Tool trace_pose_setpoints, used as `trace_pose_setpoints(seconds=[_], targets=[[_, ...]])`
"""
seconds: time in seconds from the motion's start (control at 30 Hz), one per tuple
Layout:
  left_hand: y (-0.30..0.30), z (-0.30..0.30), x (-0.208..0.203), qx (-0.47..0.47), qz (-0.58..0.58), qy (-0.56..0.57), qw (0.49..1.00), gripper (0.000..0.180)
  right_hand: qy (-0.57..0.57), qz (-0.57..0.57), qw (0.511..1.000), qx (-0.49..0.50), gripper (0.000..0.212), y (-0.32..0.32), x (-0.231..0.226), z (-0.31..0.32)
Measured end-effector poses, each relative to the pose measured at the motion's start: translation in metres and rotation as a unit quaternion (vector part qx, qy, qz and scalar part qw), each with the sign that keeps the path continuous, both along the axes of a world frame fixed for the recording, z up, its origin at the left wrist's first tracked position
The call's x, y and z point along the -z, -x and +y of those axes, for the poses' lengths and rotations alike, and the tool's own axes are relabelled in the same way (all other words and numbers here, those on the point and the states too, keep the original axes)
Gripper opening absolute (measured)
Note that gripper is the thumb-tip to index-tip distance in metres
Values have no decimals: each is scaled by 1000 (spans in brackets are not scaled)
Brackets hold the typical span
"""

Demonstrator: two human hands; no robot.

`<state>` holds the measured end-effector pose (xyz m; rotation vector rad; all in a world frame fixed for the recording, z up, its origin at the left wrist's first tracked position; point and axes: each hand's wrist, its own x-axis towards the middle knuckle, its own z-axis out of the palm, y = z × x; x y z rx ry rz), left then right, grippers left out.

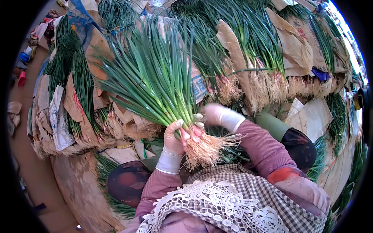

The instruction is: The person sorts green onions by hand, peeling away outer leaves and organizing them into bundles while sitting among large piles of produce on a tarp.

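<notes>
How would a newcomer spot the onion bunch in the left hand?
Just beyond the checked apron, find the left hand. It grips a green-leaved onion bunch, pale roots toward the wearer. Unlike the bunches lying beyond, this one is held.

The sleeves (265, 145) were dusky purple-red with a fine, close pattern. Smooth white cuffs (169, 161) banded the wrists behind the left hand (173, 136) and the blurred right hand (213, 114). A red-orange patch (282, 174) marked the right arm, with pale mauve cloth (300, 191) beside it. Black-and-white checked cloth (268, 194) covered the front, edged with white floral openwork lace (210, 196). Dark, red-blotched fabric (126, 181) covered the knees; the legwear (271, 125) beyond was dull green.
</notes>
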<state>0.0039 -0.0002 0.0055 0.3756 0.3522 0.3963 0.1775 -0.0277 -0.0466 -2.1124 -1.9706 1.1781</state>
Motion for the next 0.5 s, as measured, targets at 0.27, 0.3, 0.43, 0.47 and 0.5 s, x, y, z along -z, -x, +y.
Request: trace_pose_setpoints(seconds=[0.27, 0.3, 0.43, 0.47, 0.5], targets=[[3, 2, -4, -24, -94, -59, 994, 48, -86, -84, 966, 229, 35, -61, 7, 44], [3, 5, -11, -36, -97, -61, 993, 49, -71, -61, 981, 168, 39, -65, 6, 41], [5, 12, -20, -114, -38, -11, 993, 42, -59, 415, 855, 306, 17, -49, -42, 23], [7, 16, -18, -98, -23, -42, 994, 42, -72, 464, 835, 286, 17, -46, -45, 12], [9, 20, -15, -81, -7, -73, 994, 41, -84, 512, 813, 265, 18, -41, -46, 0]])
